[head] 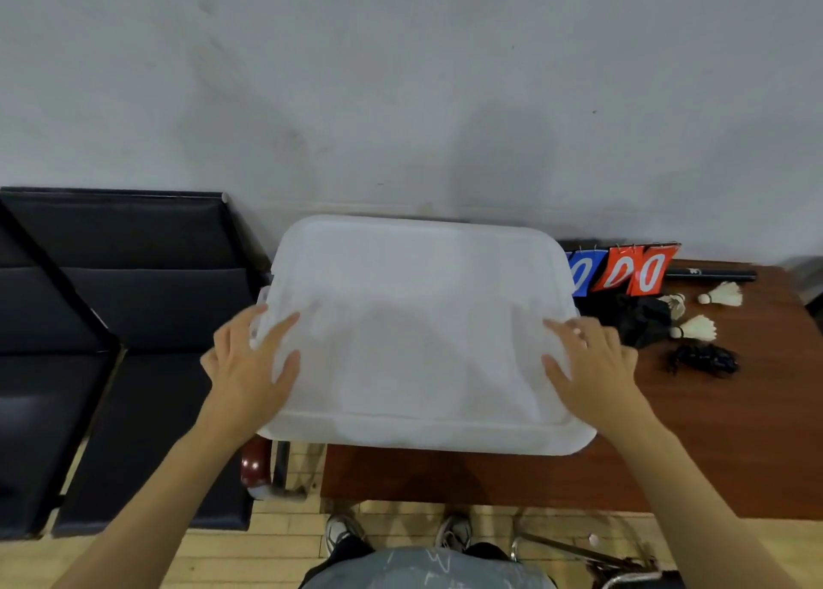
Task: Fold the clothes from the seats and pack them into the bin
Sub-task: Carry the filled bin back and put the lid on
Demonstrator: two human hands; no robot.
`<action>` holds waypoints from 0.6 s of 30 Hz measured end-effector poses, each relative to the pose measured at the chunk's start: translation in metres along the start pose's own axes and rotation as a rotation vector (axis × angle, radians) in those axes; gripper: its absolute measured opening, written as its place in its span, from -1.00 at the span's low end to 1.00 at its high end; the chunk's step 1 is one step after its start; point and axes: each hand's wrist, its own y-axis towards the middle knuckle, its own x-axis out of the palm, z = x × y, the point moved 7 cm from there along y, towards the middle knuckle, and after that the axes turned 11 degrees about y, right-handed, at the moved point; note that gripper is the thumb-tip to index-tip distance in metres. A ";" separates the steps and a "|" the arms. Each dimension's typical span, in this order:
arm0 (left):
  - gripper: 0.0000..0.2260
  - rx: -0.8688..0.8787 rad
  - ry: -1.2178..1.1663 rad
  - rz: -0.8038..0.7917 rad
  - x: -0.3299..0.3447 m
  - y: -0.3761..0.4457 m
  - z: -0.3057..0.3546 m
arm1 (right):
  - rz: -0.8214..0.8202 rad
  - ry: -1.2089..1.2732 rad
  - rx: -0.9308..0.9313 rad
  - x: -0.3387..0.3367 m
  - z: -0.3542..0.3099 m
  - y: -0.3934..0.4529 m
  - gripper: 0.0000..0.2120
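A translucent white lid covers the bin on the left end of a brown table; the bin's contents are hidden under it. My left hand rests on the lid's left edge, thumb and a finger lying on top, the other fingers over the rim. On the lid's right edge lies my right hand with its fingers spread and straight. The black padded seats to the left show no clothes.
A flip scoreboard with blue and red number cards stands at the table's back. Several white shuttlecocks, a black cloth and a black cord lie right of the bin. A grey wall rises behind. My feet stand on wooden floor.
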 end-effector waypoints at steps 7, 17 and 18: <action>-0.50 -0.165 0.032 -0.067 0.005 0.072 -0.029 | 0.087 0.027 0.155 -0.003 0.032 0.056 -0.45; -0.54 -0.248 -0.191 -0.178 0.038 0.061 -0.029 | 0.061 0.272 0.266 0.030 0.047 0.053 -0.47; -0.54 -0.250 -0.210 -0.187 0.040 0.061 -0.030 | 0.050 0.331 0.273 0.031 0.048 0.052 -0.48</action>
